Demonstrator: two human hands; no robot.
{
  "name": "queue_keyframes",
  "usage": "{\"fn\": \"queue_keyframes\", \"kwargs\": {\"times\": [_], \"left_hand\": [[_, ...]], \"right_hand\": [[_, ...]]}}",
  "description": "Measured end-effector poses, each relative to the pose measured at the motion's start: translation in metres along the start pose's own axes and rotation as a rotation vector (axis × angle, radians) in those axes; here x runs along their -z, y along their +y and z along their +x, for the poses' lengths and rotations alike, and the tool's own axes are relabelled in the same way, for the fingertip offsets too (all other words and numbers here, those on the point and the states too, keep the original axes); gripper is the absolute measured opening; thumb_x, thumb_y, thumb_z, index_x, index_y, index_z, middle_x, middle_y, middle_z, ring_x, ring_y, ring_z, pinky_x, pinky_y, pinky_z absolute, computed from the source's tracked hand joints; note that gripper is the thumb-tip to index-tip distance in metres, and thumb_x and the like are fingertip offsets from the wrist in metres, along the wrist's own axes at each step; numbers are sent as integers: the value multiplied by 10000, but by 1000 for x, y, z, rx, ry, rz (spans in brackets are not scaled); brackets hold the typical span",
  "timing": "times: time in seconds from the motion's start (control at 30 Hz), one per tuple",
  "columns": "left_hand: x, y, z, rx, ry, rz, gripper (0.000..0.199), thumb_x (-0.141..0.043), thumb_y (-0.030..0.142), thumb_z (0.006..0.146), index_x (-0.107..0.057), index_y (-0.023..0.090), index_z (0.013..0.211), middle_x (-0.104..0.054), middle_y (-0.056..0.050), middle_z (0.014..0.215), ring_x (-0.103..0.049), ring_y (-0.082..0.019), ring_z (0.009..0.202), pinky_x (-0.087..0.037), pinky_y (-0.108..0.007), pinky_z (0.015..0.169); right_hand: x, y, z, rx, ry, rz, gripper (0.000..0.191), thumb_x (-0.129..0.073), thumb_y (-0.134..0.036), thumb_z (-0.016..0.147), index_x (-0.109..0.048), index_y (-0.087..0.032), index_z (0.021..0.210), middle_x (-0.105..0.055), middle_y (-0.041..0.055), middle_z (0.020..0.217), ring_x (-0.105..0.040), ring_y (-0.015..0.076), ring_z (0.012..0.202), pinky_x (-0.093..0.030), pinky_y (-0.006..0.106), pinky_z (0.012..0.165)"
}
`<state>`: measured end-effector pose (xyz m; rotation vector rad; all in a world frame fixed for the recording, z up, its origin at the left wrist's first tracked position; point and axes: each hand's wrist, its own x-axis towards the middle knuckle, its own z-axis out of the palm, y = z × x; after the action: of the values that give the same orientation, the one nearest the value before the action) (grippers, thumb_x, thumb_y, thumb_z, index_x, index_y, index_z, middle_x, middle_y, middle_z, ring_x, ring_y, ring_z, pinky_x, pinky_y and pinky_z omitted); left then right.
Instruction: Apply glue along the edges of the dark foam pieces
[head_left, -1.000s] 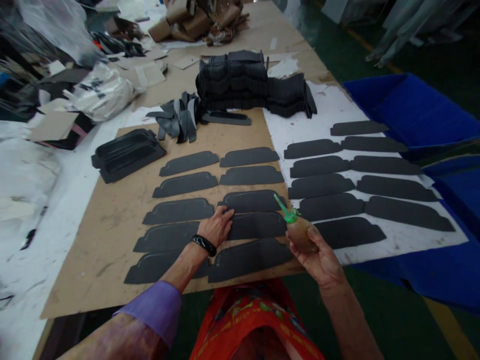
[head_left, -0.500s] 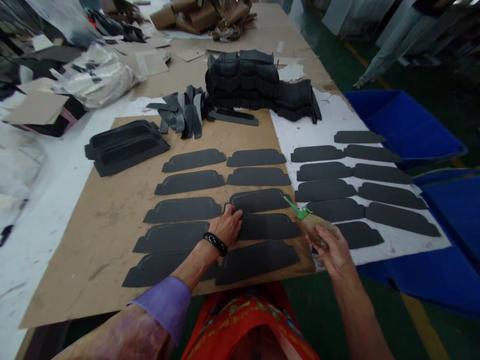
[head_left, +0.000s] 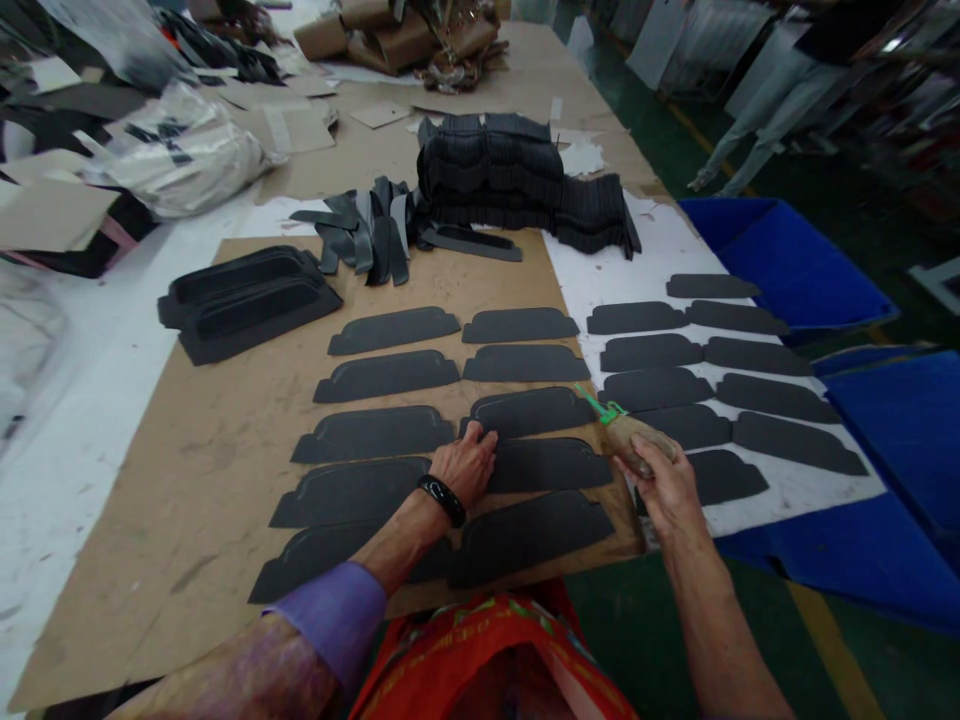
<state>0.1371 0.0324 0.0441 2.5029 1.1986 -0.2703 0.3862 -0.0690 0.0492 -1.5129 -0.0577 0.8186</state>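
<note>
My right hand (head_left: 664,485) is wrapped round a brown squeeze bottle (head_left: 636,440) with a thin green nozzle. The nozzle points up and left, its tip by the right end of a dark grey flat panel (head_left: 536,408). At that panel's left end my left hand (head_left: 466,465), wearing a black bangle, has its bent fingers close together, holding the panel's edge down. Similar panels lie around it in rows on a brown board (head_left: 202,480); several, like one panel (head_left: 375,432), show a fine line along the upper edge. My left forearm covers parts of the nearest panels.
More panels (head_left: 656,388) lie on a white sheet (head_left: 795,485) to the right. Black stacks (head_left: 487,175), loose dark strips (head_left: 375,230) and a panel pile (head_left: 251,300) stand behind. Blue bins (head_left: 787,250) flank the table's right edge. A person (head_left: 787,100) stands at the far right.
The view has shifted a little, so the table sits slightly lower. Both hands stay at the same panel; the bottle's nozzle remains near its right end.
</note>
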Motion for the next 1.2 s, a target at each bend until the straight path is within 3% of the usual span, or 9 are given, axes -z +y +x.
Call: {"fn": "queue_keyframes", "kwargs": {"times": [0.27,0.37,0.5,0.67,0.8,0.9,1.0,1.1,1.2], "left_hand": [[36,-17,19,-14,109,-349,284,-411,352,881,-642,223,984,-670,-37,927,-623,-180,838,-473,-290,718],[55,-22,52,32,328,-686,347,-410,396,879,-658,157,831,-626,-10,627,-576,-126,605,-433,-235,563],[69,-1,125,49,472,-805,338,-428,394,873,-633,125,873,-621,-12,684,-539,-92,603,-395,-210,544],[50,64,180,-163,-11,-1042,312,-473,358,856,-651,111,787,-585,13,583,-501,-72,507,-373,-202,493],[60,58,161,-147,-87,-1074,533,-285,522,900,-658,143,860,-505,26,486,-428,-68,388,-334,-218,420],[93,4,131,8,126,-1119,791,65,614,853,-576,205,1075,-406,46,429,-304,-71,321,-253,-218,364],[116,-45,96,70,316,-996,794,159,530,862,-501,223,1182,-533,20,565,-407,-65,411,-314,-206,422],[108,-56,65,58,275,-847,598,-118,519,918,-592,179,1052,-642,-16,775,-549,-94,592,-437,-248,558],[82,-37,48,9,239,-685,328,-452,434,862,-638,192,981,-651,-36,962,-594,-169,891,-470,-309,804]], "right_hand": [[9,-1,10,-60,-41,13,441,-808,-238,494,-578,-211,871,-660,-26,806,-644,168,691,-575,320,583],[14,-1,12,-80,-93,23,442,-807,-239,505,-588,-226,889,-655,-26,840,-640,171,720,-575,325,601],[23,-3,11,-113,-145,-2,469,-807,-254,514,-593,-232,931,-647,-10,873,-630,174,736,-569,309,593],[26,-13,11,-112,-287,-7,476,-772,-224,562,-591,-230,1002,-645,26,946,-623,192,781,-554,311,605],[21,-23,21,-71,-133,324,312,-694,-305,653,-606,-272,950,-638,-7,1003,-627,189,877,-557,311,663],[19,-29,29,-123,-73,501,244,-655,-355,699,-606,-287,928,-642,-23,1009,-624,171,923,-558,285,707],[16,-29,31,-160,-77,502,252,-663,-339,696,-613,-275,935,-651,-18,997,-631,173,915,-564,279,692],[8,-23,30,-172,-64,402,233,-703,-274,656,-628,-253,876,-662,-24,923,-640,172,855,-568,295,670],[-9,-16,30,-146,-91,299,224,-741,-207,602,-618,-227,788,-648,-47,826,-629,142,752,-569,310,649]]}}
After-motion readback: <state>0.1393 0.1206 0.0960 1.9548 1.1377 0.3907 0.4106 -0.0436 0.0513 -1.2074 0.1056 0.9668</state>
